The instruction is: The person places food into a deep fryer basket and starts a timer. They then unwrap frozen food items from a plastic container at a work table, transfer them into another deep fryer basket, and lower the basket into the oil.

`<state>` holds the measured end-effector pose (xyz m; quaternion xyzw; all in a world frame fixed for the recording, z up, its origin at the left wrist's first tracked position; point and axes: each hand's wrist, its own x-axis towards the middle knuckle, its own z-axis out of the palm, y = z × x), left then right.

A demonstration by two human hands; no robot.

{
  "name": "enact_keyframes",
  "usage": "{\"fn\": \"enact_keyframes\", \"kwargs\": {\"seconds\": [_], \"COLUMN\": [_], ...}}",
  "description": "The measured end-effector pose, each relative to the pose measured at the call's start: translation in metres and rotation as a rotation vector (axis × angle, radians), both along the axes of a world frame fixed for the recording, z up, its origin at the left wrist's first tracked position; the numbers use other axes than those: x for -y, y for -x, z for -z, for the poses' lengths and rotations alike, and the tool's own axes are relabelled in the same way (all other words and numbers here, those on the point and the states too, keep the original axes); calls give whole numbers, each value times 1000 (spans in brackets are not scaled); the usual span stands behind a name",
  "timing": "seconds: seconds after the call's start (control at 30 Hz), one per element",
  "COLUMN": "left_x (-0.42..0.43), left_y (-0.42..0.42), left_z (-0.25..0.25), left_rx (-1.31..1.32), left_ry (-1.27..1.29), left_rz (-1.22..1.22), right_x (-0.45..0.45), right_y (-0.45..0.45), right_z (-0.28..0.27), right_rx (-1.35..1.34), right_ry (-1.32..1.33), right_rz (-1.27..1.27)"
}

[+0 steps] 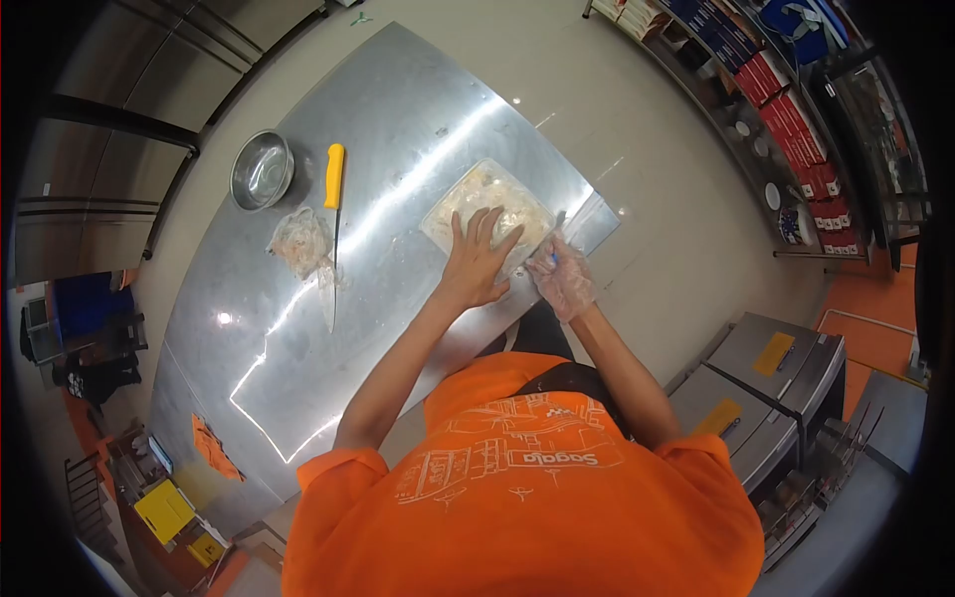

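Near the right end of the steel table lies a clear, squarish plastic container or pack (505,187) with pale, yellowish contents. My left hand (476,261) is bare and rests flat on it, fingers spread over its near side. A clear plastic glove covers my right hand (563,279), which is closed beside the container's right corner. A small blue part of a slim thing shows between its fingers; its kind is not clear. Left of my hands, a knife (335,189) with a yellow handle lies by a crumpled clear plastic bag (300,242).
A steel bowl (263,171) stands at the table's left side. An orange wrapper or cloth (216,448) lies on the near-left part of the steel table (328,368). Shelves with red boxes (804,139) line the far right, and grey cabinets (766,378) stand at my right.
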<state>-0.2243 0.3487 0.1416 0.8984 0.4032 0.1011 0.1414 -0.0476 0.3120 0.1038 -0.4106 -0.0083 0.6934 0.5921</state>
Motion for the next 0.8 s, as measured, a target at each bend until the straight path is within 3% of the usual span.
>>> {"fn": "enact_keyframes", "kwargs": {"seconds": [0.03,0.1,0.3,0.37,0.4,0.47,0.53,0.57,0.63,0.7,0.77,0.8], "left_x": [4,7,5,2,2,-1,2,10,28,45,62,70], "left_y": [2,6,-8,-5,-2,10,19,22,30,42,49,53], "left_z": [5,20,-9,-18,-22,-22,-19,-12,11,26,32,35], "left_rx": [-2,278,376,400,427,417,360,358,277,217,181,152], "left_ry": [-2,-52,-253,-232,-203,-178,-161,-163,-145,-113,-86,-95], "left_rz": [7,-41,-217,-260,-311,-314,-271,-278,-184,-202,-240,-278], "right_x": [0,-3,-14,-18,-18,-12,-26,-27,-32,-46,-62,-73], "right_y": [-6,-15,-29,-35,-47,-86,-121,-136,-157,-140,-125,-112], "right_z": [1,1,-20,-26,-1,72,12,11,10,-16,-16,-18], "right_rx": [-72,-145,-20,419,414,1605,1005,1004,1386,1427,1880,1879], "right_ry": [-56,-115,-123,129,127,-98,212,209,-60,-84,-459,-476], "right_rz": [-7,1,-43,-74,-65,40,-6,-13,-185,-264,-458,-474]}}
